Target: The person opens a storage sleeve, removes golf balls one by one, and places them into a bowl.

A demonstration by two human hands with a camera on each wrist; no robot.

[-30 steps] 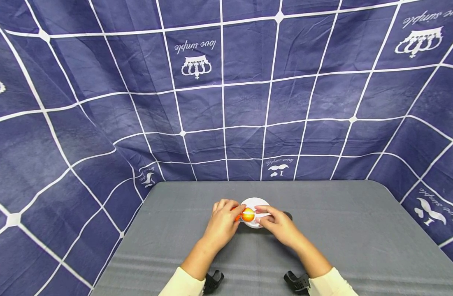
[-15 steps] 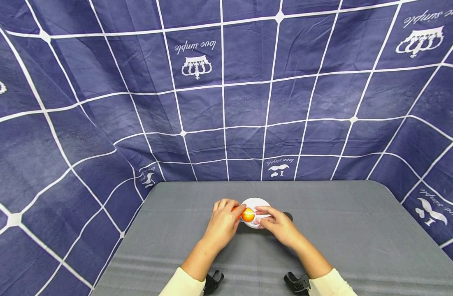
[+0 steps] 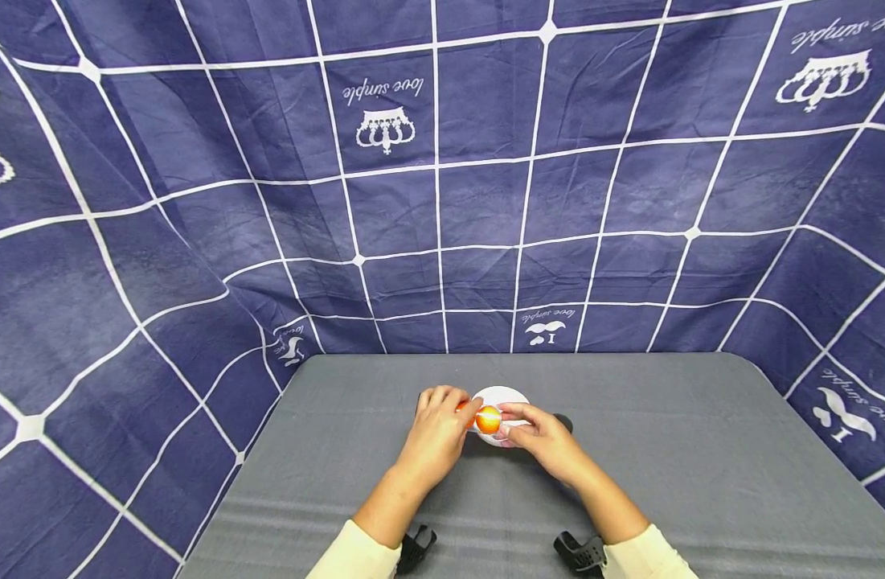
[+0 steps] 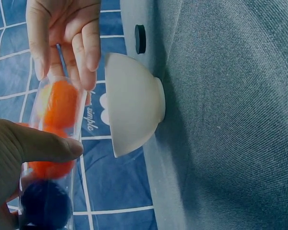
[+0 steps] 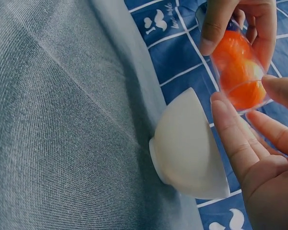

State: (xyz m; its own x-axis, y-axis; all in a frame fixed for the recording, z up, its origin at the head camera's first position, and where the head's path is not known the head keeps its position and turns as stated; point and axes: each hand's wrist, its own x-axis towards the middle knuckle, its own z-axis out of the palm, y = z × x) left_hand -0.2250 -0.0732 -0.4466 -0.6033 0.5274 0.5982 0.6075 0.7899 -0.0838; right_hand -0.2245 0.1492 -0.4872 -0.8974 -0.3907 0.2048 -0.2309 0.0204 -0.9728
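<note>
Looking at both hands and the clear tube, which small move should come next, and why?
Probably, tip the clear tube slightly so its end near the right hand points down to the white bowl. The left hand grips the tube, an orange ball sits at that end, and the bowl stands below. Whether that end is open, I cannot tell.

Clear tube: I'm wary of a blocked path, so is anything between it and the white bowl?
Partly: the fingers of the right hand are at the end of the clear tube, above the white bowl. Along the rest of the gap visible in the left wrist view, nothing stands between them.
</note>
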